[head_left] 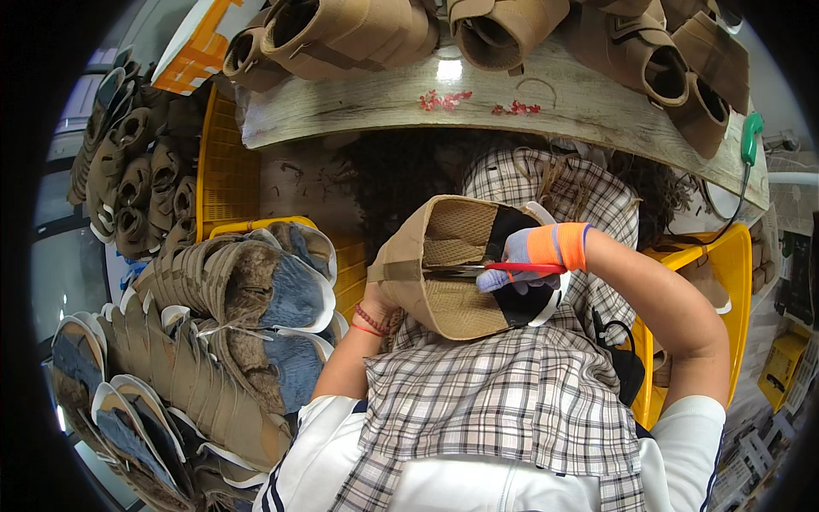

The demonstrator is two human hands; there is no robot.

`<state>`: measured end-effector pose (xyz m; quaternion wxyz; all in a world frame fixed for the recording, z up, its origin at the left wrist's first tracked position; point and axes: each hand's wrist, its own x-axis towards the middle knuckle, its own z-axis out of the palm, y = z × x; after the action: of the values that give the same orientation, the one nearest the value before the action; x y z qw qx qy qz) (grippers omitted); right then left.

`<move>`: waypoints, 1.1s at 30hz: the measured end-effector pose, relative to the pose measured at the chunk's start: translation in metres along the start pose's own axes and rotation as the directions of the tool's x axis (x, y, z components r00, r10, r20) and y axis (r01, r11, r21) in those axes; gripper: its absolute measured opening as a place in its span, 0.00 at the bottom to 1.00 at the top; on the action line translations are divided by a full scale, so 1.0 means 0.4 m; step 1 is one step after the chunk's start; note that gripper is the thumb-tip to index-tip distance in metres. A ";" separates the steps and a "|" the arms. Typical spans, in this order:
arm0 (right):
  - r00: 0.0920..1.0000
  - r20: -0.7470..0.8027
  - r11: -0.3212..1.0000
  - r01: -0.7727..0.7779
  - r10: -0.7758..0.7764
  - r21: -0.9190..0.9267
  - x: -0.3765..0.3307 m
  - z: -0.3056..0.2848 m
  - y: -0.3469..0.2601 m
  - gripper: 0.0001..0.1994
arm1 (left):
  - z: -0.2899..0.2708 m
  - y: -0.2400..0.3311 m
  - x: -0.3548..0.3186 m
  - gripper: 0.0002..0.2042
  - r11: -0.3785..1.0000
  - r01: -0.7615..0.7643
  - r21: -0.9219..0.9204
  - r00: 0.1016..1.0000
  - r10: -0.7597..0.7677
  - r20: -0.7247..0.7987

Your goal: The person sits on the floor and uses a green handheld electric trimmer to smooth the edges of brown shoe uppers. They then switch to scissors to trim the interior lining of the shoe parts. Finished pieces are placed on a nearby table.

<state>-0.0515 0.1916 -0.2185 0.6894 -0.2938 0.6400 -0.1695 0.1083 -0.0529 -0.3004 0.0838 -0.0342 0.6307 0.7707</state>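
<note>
In front of my lap is a tan shoe upper (448,311), its opening facing me and its quilted mesh lining showing, with black lining and a white edge on its right side. My bare left hand (377,296), with a beaded bracelet and a red cord at the wrist, grips the upper's left side; its fingers are partly hidden behind it. My right hand (527,253), in a pale glove with an orange cuff, is closed on red-handled scissors (539,268). The scissor blades lie inside the opening, against the lining.
Bundles of brown uppers (196,341) with blue and furry linings are stacked at my left, beside a yellow crate (229,166). Finished-looking tan shoes (350,38) line the table (341,107) ahead. A green-handled tool (752,136) hangs at its right edge, above another yellow crate (735,299).
</note>
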 end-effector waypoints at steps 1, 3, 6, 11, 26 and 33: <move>0.997 -0.064 0.999 -0.045 0.044 -0.009 -0.016 0.004 -0.020 0.25 | 0.004 0.014 0.002 0.21 0.988 -0.090 0.129 0.996 0.087 0.029; 0.986 -0.159 0.986 -0.068 0.043 -0.154 -0.035 0.018 -0.043 0.38 | 0.001 0.016 0.001 0.19 0.983 -0.121 0.137 0.992 0.115 0.052; 0.952 -0.298 0.951 -0.148 0.064 -0.270 -0.055 0.070 -0.044 0.39 | -0.015 -0.016 -0.019 0.14 0.980 0.060 -0.190 0.997 -0.067 -0.033; 0.939 -0.343 0.979 -0.062 -0.008 -0.192 -0.168 0.132 0.031 0.33 | -0.008 0.168 -0.007 0.08 0.986 0.129 0.106 0.991 -0.125 -0.038; -0.648 -0.748 0.867 0.448 0.145 -0.219 -0.440 -0.152 0.282 0.10 | 0.224 0.680 0.066 0.12 -0.262 -0.625 0.735 0.503 0.585 0.636; -0.439 -0.820 0.913 -0.001 -0.367 -0.408 -0.482 -0.333 -0.052 0.14 | 0.243 0.457 0.200 0.12 0.756 -0.525 0.391 0.851 0.454 0.264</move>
<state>-0.2032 0.2680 -0.0558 -0.2365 -0.2008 0.8704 -0.3824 0.0031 0.0143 -0.1167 -0.0677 0.2118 0.7696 0.5986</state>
